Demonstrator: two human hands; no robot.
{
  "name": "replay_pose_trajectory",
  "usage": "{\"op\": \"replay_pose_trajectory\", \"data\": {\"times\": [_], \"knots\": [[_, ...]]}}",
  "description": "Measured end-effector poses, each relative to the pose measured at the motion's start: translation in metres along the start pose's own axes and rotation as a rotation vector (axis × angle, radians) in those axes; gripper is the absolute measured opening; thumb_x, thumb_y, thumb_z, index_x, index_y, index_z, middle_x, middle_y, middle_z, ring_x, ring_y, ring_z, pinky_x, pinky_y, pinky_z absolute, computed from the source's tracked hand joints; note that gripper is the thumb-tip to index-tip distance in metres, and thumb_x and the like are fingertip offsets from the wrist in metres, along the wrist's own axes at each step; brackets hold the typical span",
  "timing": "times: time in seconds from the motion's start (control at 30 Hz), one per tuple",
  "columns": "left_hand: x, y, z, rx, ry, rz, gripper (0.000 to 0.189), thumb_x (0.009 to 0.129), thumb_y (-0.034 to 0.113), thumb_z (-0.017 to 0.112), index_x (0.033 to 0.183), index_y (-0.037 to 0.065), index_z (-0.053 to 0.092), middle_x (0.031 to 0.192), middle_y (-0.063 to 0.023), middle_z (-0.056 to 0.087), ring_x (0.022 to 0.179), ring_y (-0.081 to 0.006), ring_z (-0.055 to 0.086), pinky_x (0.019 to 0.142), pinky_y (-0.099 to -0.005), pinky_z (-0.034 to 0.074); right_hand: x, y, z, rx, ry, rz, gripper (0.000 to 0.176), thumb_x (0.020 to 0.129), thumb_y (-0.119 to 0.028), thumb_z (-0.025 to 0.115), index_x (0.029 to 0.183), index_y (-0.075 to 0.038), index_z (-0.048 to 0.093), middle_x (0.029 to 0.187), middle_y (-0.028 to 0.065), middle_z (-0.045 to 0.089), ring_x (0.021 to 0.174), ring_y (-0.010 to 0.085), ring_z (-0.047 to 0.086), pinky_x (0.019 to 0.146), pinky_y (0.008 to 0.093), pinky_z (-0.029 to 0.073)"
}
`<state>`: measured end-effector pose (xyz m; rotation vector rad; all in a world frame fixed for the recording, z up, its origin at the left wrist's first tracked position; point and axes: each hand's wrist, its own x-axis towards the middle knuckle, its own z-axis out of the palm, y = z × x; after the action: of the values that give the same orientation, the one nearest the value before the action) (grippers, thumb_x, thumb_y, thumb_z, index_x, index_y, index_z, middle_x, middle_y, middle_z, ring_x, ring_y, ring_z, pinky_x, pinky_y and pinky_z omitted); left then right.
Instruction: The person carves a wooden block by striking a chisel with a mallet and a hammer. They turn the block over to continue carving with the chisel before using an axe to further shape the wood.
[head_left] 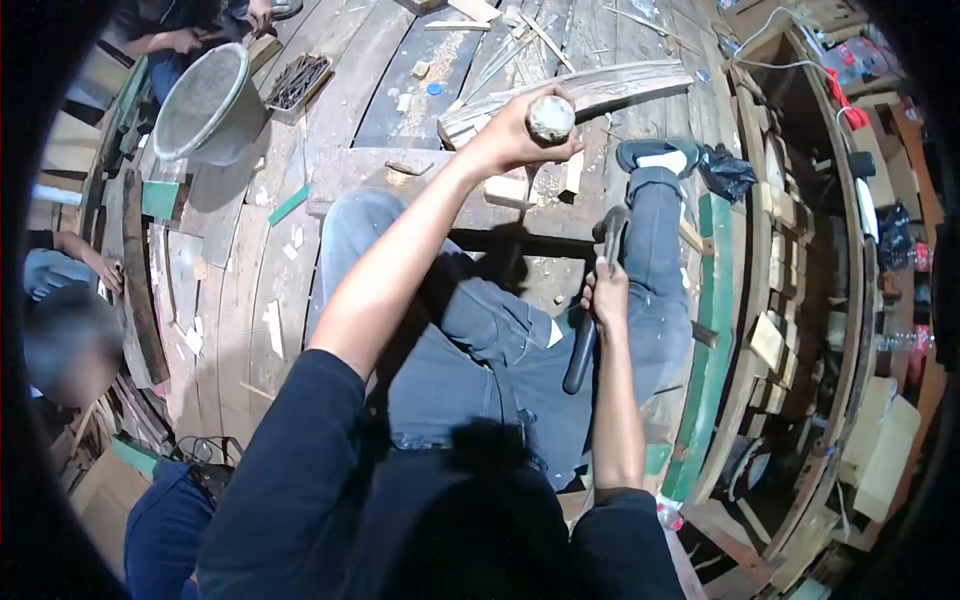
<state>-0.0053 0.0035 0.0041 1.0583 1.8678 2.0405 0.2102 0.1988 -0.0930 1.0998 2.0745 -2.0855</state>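
Observation:
Raised in front of me, my left hand (pixel 520 135) wraps round a cylindrical object (pixel 550 119) with a pale, mottled round end facing up; I cannot tell its kind. Beneath that hand lie small wood blocks (pixel 509 192) on a low plank. Over my right thigh, my right hand (pixel 606 292) grips a hammer (pixel 580 355) near its head, the black handle pointing down toward my lap. A long rough piece of wood (pixel 620 88) lies just beyond my left hand.
A grey bucket (pixel 205 105) and a box of nails (pixel 297 82) stand at upper left. Another person's hand (pixel 105 272) shows at the left edge; someone else sits behind the bucket. A green-edged beam (pixel 705 350) and wooden shelving with blocks (pixel 785 260) run along my right.

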Motion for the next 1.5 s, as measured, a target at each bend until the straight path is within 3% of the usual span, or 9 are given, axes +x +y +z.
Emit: {"op": "replay_pose_trajectory", "data": {"times": [0.13, 0.2, 0.27, 0.4, 0.47, 0.57, 0.67, 0.87, 1.5], "knots": [[-0.016, 0.001, 0.01, -0.099, 0.038, -0.042, 0.027, 0.08, 0.005, 0.075, 0.097, 0.007, 0.054, 0.082, 0.001, 0.061, 0.079, -0.0064, 0.056, 0.073, -0.0237, 0.049, 0.019, 0.024, -0.017, -0.071, -0.003, 0.037, 0.025, 0.098, -0.029, 0.055, 0.093, -0.005, 0.047, 0.063, 0.001, 0.046, 0.051, 0.0158, 0.05, 0.044, 0.0316, 0.044], [-0.015, -0.02, 0.012, -0.016, -0.071, -0.066, 0.034, 0.075, 0.015, 0.082, 0.098, 0.004, 0.059, 0.087, -0.0009, 0.065, 0.081, -0.0085, 0.06, 0.081, -0.0289, 0.052, 0.037, 0.04, -0.033, -0.794, 0.138, -0.536, 0.042, 0.091, -0.029, 0.065, 0.114, 0.002, 0.05, 0.081, 0.0138, 0.057, 0.076, 0.0305, 0.061, 0.066, 0.0457, 0.051], [-0.017, -0.019, 0.019, 0.069, -0.126, -0.102, 0.039, 0.075, 0.014, 0.082, 0.105, 0.003, 0.06, 0.094, -0.0038, 0.067, 0.088, -0.0095, 0.06, 0.082, -0.0284, 0.051, 0.026, 0.004, -0.023, -1.115, 0.471, -0.776, 0.066, 0.081, -0.031, 0.075, 0.131, 0.001, 0.046, 0.109, 0.0219, 0.056, 0.103, 0.0377, 0.056, 0.087, 0.0492, 0.046], [-0.019, -0.047, 0.022, 0.411, -0.328, -0.059, 0.052, 0.07, 0.016, 0.078, 0.116, 0.001, 0.058, 0.108, -0.0159, 0.064, 0.105, -0.0297, 0.06, 0.094, -0.0389, 0.046, -0.009, -0.111, 0.027, -0.231, -0.009, -0.733, 0.082, 0.069, -0.03, 0.085, 0.135, -0.002, 0.044, 0.126, 0.0209, 0.05, 0.115, 0.0355, 0.052, 0.1, 0.0411, 0.041], [-0.025, -0.053, 0.024, 0.647, -0.373, -0.033, 0.062, 0.067, 0.02, 0.079, 0.122, 0.004, 0.056, 0.122, -0.0172, 0.057, 0.118, -0.036, 0.051, 0.101, -0.0425, 0.041, -0.007, -0.135, 0.051, -0.417, 0.033, -1.028, 0.083, 0.066, -0.026, 0.087, 0.134, -0.002, 0.046, 0.127, 0.0183, 0.051, 0.119, 0.0285, 0.051, 0.099, 0.0375, 0.043], [-0.044, -0.071, 0.016, 0.963, -0.381, -0.14, 0.073, 0.066, 0.02, 0.082, 0.131, 0.01, 0.051, 0.137, -0.0158, 0.047, 0.128, -0.0368, 0.042, 0.107, -0.0431, 0.037, 0.015, -0.124, 0.064, -0.06, -0.121, -0.789, 0.045, 0.076, -0.018, 0.082, 0.111, 0.001, 0.06, 0.104, 0.0095, 0.065, 0.093, 0.014, 0.061, 0.082, 0.028, 0.048], [-0.064, -0.114, -0.005, 0.937, -0.324, -0.145, 0.048, 0.072, 0.012, 0.077, 0.118, 0.008, 0.063, 0.12, -0.0158, 0.06, 0.115, -0.0358, 0.054, 0.098, -0.0423, 0.046, 0.028, -0.104, 0.073, 0.232, -0.085, -0.66, 0.019, 0.086, -0.01, 0.072, 0.099, -0.001, 0.062, 0.091, 0.0032, 0.066, 0.081, 0.0124, 0.064, 0.073, 0.0262, 0.05], [-0.068, -0.117, -0.012, 0.785, -0.274, -0.172, 0.038, 0.073, 0.009, 0.075, 0.111, 0.008, 0.068, 0.107, -0.0169, 0.064, 0.103, -0.0362, 0.059, 0.089, -0.0417, 0.049, 0.038, -0.104, 0.044, 0.486, -0.02, -0.684, 0.015, 0.091, -0.005, 0.063, 0.103, -0.002, 0.054, 0.09, 0.0095, 0.063, 0.086, 0.017, 0.063, 0.088, 0.0321, 0.05], [-0.067, -0.13, -0.016, 0.801, -0.294, -0.222, 0.038, 0.072, 0.012, 0.076, 0.109, 0.011, 0.069, 0.109, -0.015, 0.064, 0.105, -0.0366, 0.059, 0.091, -0.0439, 0.049, 0.047, -0.11, 0.075, 0.389, -0.111, -0.672, 0.02, 0.09, -0.003, 0.065, 0.105, 0.001, 0.053, 0.087, 0.0108, 0.063, 0.08, 0.0185, 0.064, 0.079, 0.0328, 0.053]]}}
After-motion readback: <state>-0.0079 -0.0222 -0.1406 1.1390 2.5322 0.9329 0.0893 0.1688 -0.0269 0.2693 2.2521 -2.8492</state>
